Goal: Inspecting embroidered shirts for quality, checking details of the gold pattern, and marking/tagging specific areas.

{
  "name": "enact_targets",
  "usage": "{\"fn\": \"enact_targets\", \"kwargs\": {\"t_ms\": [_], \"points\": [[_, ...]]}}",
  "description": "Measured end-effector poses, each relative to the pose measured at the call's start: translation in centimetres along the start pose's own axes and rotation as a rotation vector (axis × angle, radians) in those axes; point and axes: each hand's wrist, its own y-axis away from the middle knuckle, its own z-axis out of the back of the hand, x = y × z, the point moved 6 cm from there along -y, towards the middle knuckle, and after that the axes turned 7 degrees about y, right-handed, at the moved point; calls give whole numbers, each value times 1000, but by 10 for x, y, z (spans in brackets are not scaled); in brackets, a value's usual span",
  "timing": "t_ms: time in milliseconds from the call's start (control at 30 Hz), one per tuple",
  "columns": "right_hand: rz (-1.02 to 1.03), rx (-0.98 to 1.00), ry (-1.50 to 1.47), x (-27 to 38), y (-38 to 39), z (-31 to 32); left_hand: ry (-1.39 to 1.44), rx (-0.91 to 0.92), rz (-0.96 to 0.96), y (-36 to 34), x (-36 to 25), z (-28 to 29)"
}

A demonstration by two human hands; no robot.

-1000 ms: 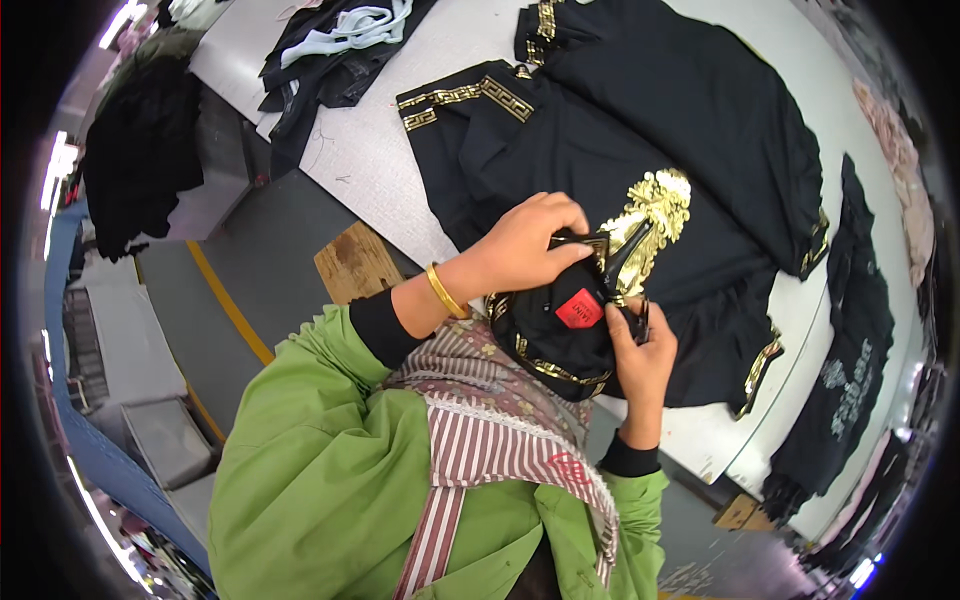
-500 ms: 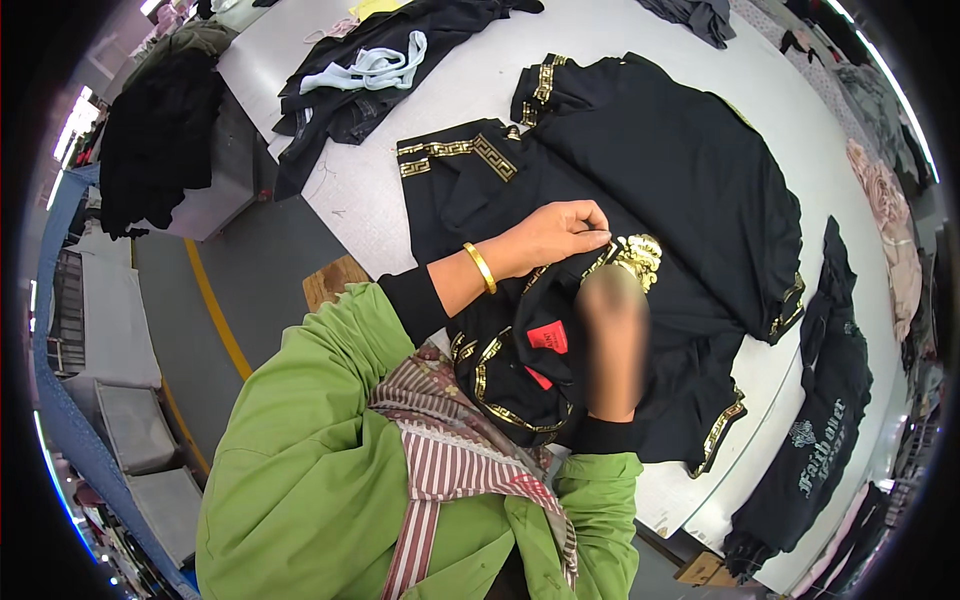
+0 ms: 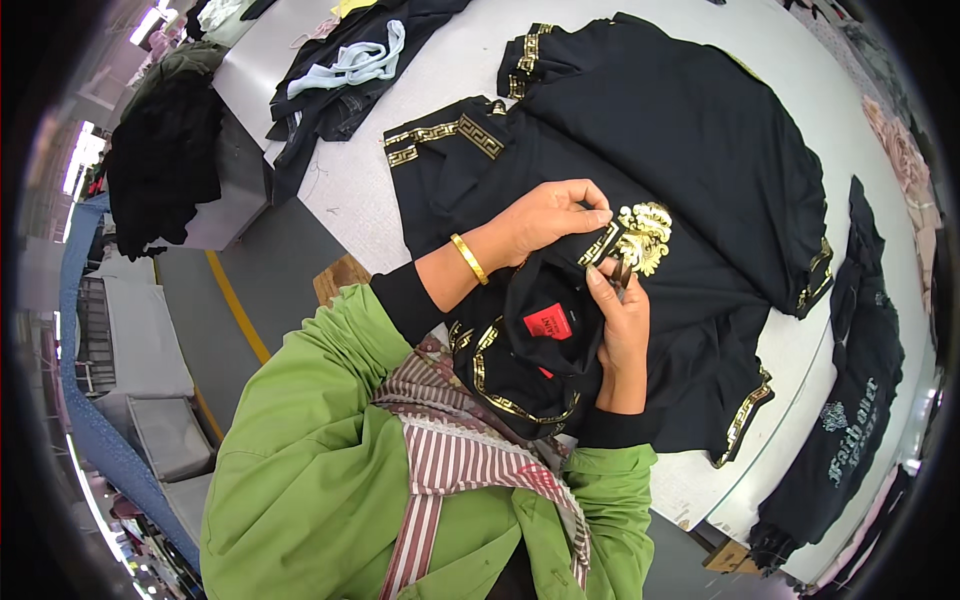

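Observation:
A black polo-style shirt with gold patterned trim lies spread in front of me. Its collar, edged in gold, is raised between my hands. My left hand, with a gold bangle at the wrist, pinches the collar's tip between thumb and fingers. Just below, my right hand is closed at the collar edge around what look like small dark thread snips, mostly hidden by the fingers. A red label shows inside the neck opening. Beside the collar is a gold ornamental print.
The shirt rests on a white table. Dark clothes with a pale blue strip of cloth on top lie at the far left. A black printed garment lies along the right. Black cloth is heaped on a stand to the left.
My right hand, blurred by motion before, now shows clearly at the collar edge. The left hand keeps its pinch on the collar. The whole view has shifted slightly.

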Motion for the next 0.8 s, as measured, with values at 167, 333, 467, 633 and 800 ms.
{"fn": "enact_targets", "kwargs": {"t_ms": [167, 333, 467, 633, 800], "points": [[7, -33, -8, 1, -1, 2, -35, 7, 18, 8, -1, -7], [-9, -44, -57, -3, -3, 6, -57, 11, -13, 13, -2, -5], [-13, -49, -81, -5, -4, 6, -72, -3, -57, 15, -4, -3], [-6, -43, -84, -4, -4, 5, -62, -51, -109, 17, -4, 1], [63, 3, -41, -5, -4, 3, -63, -58, -49, 24, -7, 3]]}}
